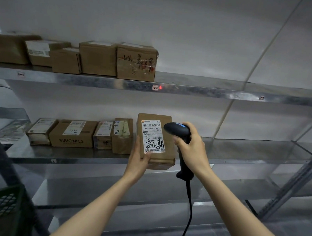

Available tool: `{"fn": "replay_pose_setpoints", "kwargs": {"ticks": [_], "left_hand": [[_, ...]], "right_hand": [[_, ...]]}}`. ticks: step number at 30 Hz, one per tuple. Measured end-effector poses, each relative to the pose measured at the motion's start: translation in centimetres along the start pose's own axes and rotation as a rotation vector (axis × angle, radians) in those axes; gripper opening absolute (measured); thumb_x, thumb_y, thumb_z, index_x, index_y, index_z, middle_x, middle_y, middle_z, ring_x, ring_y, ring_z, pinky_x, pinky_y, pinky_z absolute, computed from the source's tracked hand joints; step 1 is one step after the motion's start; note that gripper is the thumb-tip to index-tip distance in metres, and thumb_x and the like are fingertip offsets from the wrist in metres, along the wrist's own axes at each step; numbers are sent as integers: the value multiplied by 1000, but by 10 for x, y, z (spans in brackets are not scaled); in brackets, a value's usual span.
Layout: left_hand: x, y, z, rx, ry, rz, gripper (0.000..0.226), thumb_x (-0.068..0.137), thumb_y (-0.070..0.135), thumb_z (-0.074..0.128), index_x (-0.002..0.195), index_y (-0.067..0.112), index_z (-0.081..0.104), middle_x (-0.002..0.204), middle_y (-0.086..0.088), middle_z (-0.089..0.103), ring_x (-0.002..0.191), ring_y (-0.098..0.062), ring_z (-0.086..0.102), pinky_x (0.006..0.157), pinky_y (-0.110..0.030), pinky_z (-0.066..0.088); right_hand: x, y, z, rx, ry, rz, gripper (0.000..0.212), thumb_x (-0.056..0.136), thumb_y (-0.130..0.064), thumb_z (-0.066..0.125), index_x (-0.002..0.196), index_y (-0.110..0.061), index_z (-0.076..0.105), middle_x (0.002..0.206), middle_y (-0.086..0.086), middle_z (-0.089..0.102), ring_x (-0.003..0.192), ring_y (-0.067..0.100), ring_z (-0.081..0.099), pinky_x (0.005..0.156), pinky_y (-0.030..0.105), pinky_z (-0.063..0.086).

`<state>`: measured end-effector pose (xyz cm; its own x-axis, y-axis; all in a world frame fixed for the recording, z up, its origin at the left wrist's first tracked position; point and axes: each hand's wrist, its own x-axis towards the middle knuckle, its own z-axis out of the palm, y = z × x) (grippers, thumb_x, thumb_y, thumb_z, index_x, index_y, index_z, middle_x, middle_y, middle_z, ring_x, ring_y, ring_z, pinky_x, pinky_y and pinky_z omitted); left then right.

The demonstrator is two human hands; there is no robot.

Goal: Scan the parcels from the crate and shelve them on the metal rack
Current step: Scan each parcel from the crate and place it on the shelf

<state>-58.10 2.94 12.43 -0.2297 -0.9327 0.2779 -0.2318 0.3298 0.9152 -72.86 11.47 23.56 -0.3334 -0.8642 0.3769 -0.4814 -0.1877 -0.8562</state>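
At the metal rack point(208, 91), the left hand point(140, 157) clamps its grip on a parcel point(156, 136), the right hand point(191, 149) on the scanner point(178, 131).

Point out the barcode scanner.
Head view, right of centre: the right hand grips the scanner, just right of the parcel held by the left hand.

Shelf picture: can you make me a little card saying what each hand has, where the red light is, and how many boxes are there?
left hand: holds brown parcel, label facing us
right hand: grips black scanner
red light: on top shelf edge, by a small tag
top shelf: five boxes
middle shelf: four boxes, left of the held parcel
crate: dark, bottom left corner
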Motion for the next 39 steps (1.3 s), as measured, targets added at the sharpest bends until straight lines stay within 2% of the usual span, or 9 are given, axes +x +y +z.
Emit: {"fn": "replay_pose_setpoints", "kwargs": {"ticks": [5,9,14,19,25,29,32,36,39], "left_hand": [[9,-10,3,-23,-15,-7,65,96,35,51,146,42,10,157,8,23,144,-14,21,116,-42,24],[27,-22,10,0,3,-49,67,97,34,50,151,32,11,158,5,22,145,-17,21,116,-48,25],[57,-33,23,-3,31,-84,65,98,31,49,152,31,12,157,5,25,144,-17,23,116,-50,26],[86,-44,37,-13,59,-142,62,99,25,50,142,45,10,145,18,28,136,-5,24,110,-28,23],[101,-59,44,2,65,-249,62,99,25,49,134,52,6,134,27,27,127,5,23,104,-18,20],[105,-73,43,13,40,-320,65,99,23,50,136,52,4,125,35,29,124,5,26,104,-19,22],[108,-84,43,2,32,-395,69,99,24,49,145,46,3,127,27,30,122,-1,28,109,-31,28],[117,-93,40,-20,22,-450,67,99,25,49,147,43,5,126,22,29,121,0,26,103,-25,23],[126,-97,37,-32,32,-505,70,99,26,49,152,34,5,140,15,32,129,-5,30,105,-25,24]], "right_hand": [[16,15,9,-16,-8,29,43,88,-14,65,127,-23,50,102,5,66,90,27,63,87,42,51],[39,31,13,5,-35,37,42,88,-14,64,126,-25,49,102,3,65,88,26,63,85,42,52],[80,54,11,41,-89,21,40,90,-14,61,125,-26,47,101,-3,61,87,21,61,76,29,51],[120,79,10,-2,-122,-8,41,90,-14,60,127,-26,47,101,-1,63,82,18,63,70,25,50],[150,98,18,19,-176,-17,42,91,-16,60,128,-28,45,102,-8,60,74,7,62,63,18,50],[159,107,27,14,-206,-23,42,92,-17,60,130,-27,44,103,-6,60,71,5,61,58,12,48],[163,112,31,18,-205,-27,41,92,-16,60,129,-25,45,104,-7,59,73,3,60,58,7,45],[166,118,32,37,-201,0,42,92,-16,59,130,-27,44,106,-8,58,80,2,60,62,9,46],[168,121,34,38,-190,5,42,93,-15,59,131,-25,44,110,-6,58,83,8,61,65,12,47]]}}
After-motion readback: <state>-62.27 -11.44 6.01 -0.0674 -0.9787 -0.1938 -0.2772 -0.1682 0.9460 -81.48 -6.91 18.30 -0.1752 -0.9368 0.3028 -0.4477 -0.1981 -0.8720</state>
